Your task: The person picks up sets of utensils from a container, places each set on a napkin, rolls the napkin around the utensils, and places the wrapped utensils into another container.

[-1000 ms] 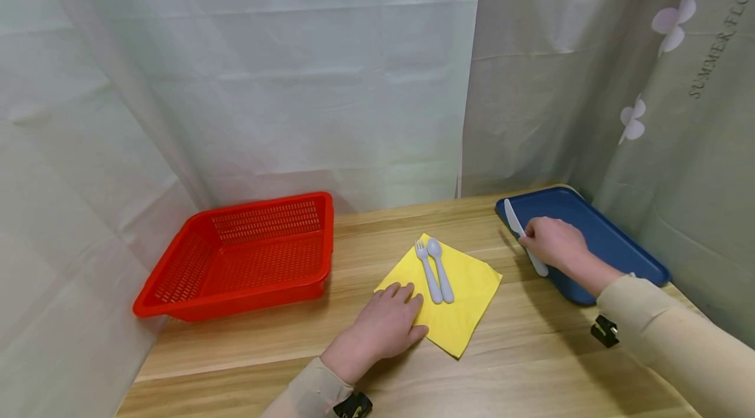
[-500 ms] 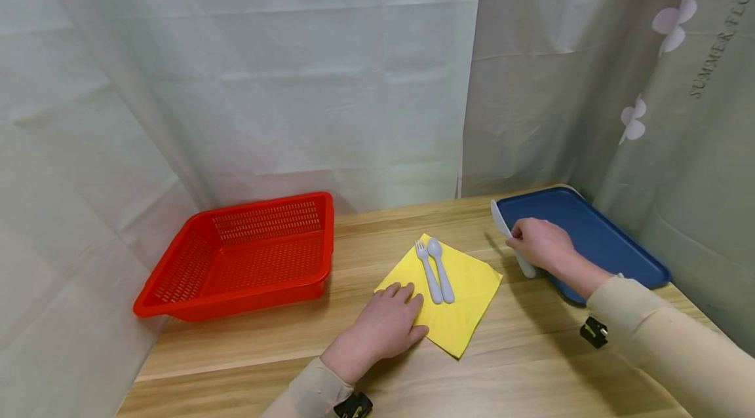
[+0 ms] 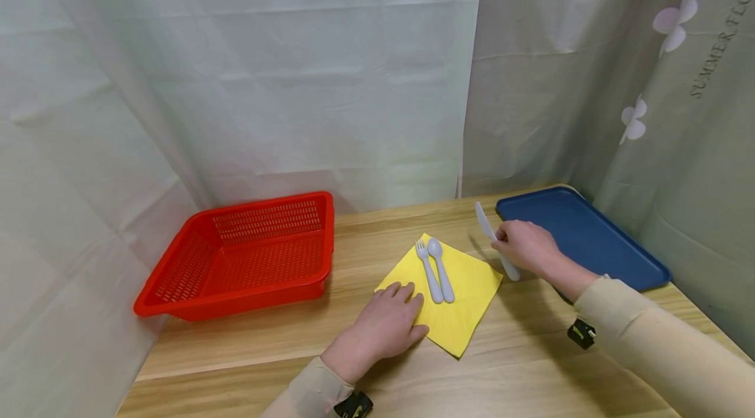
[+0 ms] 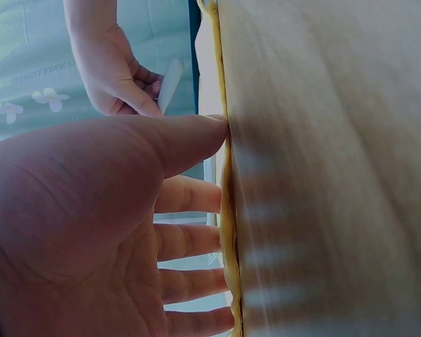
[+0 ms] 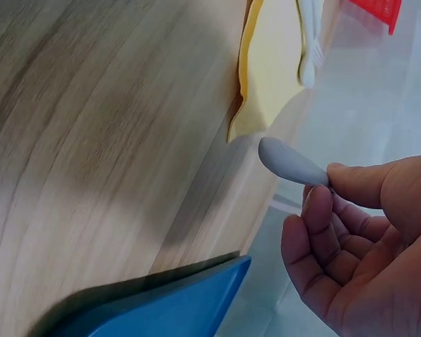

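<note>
A pale grey plastic knife (image 3: 509, 266) is pinched between thumb and fingers of my right hand (image 3: 527, 246), held above the table between the blue tray and the yellow napkin. In the right wrist view the knife's rounded handle end (image 5: 291, 161) juts out past the thumb. My left hand (image 3: 386, 323) rests on the near left edge of the yellow napkin (image 3: 468, 300), its fingers extended; the left wrist view shows the fingertips (image 4: 203, 281) along that edge. On the napkin lie a grey fork (image 3: 430, 274) and a grey spoon (image 3: 442, 274), side by side.
A red perforated basket (image 3: 236, 305) stands at the left of the wooden table (image 3: 366, 228). The blue tray (image 3: 590, 234) sits at the right, partly behind the right arm. Pale curtains (image 3: 295, 77) hang behind and at both sides.
My right hand has carried the knife leftward, from over the blue tray's left edge toward the napkin. The left hand, napkin, fork and spoon have stayed in place.
</note>
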Motion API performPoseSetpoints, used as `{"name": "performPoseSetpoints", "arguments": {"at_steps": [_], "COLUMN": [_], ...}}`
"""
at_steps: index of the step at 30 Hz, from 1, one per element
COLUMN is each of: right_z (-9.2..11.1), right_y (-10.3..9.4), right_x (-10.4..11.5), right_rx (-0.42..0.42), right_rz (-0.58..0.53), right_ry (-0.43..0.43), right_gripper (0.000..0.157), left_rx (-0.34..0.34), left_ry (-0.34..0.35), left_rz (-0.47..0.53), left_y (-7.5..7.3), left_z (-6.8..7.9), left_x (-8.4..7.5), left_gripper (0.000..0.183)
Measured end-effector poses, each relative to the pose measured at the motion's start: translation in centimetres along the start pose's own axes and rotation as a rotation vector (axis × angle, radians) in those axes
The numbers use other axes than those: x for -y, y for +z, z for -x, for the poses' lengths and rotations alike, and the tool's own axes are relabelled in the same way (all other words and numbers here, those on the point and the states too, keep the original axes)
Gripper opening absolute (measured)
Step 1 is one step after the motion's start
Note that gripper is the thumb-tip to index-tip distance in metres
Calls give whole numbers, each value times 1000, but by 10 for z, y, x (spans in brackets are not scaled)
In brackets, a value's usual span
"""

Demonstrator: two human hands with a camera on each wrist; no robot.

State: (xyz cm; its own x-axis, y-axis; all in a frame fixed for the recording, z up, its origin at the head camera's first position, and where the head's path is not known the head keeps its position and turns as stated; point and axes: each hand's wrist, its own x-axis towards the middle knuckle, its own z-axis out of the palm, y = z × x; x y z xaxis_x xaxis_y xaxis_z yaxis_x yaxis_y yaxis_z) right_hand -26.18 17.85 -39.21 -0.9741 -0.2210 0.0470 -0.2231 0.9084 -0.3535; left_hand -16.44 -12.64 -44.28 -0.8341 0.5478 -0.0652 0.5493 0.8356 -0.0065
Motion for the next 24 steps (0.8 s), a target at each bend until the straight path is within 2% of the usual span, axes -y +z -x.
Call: {"name": "performPoseSetpoints", "arguments": {"at_steps": [16,24], "right_z": [1,-1], "right_y": [5,11], "right_x": [14,20], "right_rx": [3,14], "right_rz": [-17,-31], "right_ry": [-23,-11], "right_gripper": [16,21], "left_rx": [-5,3], "left_ry": [1,-3], "left_rz": [-7,-2], "left_y": [-1,-1], "left_z": [0,0], "left_x": [0,0], "left_gripper": [60,61]}}
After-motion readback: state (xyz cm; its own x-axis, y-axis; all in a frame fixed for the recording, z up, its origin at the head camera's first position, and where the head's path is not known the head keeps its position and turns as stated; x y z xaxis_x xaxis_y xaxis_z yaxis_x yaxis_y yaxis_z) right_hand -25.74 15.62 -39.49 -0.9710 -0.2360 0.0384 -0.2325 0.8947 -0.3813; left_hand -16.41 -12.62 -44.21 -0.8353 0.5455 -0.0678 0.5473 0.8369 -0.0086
